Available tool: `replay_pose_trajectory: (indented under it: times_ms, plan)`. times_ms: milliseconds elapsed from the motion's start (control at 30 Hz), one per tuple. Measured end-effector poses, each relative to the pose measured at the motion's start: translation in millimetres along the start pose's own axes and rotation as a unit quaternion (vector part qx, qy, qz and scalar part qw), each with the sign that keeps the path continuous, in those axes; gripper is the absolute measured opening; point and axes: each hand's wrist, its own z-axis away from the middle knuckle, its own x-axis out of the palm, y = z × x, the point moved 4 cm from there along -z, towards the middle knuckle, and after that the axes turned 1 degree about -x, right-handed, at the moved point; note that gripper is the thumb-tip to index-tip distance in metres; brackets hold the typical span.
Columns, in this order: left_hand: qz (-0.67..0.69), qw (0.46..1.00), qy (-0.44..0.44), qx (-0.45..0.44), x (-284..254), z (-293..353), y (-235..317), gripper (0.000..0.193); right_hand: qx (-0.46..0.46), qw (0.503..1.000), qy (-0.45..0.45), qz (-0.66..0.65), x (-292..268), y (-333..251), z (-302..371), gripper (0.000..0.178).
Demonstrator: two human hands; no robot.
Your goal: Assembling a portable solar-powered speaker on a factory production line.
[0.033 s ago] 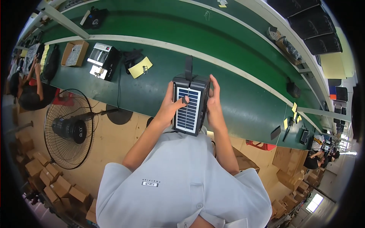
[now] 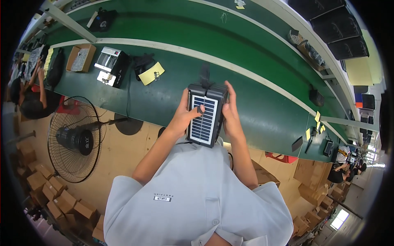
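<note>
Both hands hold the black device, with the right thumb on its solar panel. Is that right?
Not quite: in the head view, the thumb on the solar panel belongs to the left hand. It and the right hand do hold the black device.

Here's the bare left hand point(image 2: 179, 118), firmly gripping, thumb laid across toward the right, a dark band near its tip point(image 2: 200, 109)! Opposite, the bare right hand point(image 2: 231, 117) stands upright, index finger stretched upward, thumb turned inward. The bare left forearm point(image 2: 155, 158) slants rightward, the bare right forearm point(image 2: 244, 160) leans leftward; hands close together, elbows spread wide!
</note>
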Motion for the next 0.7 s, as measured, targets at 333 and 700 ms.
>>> replay_pose_trajectory:
  times_ms: [333,700]
  plan:
    - [-0.197,0.979,-0.003,-0.055,-23.0,-3.1,-8.5,0.077,0.014,0.995,0.100,0.017,-0.3,7.1,7.6,0.068]
    - [-0.307,0.933,-0.068,-0.173,-68.5,-74.9,-59.2,0.091,0.186,0.949,0.182,0.180,-38.1,101.4,-5.8,0.082]
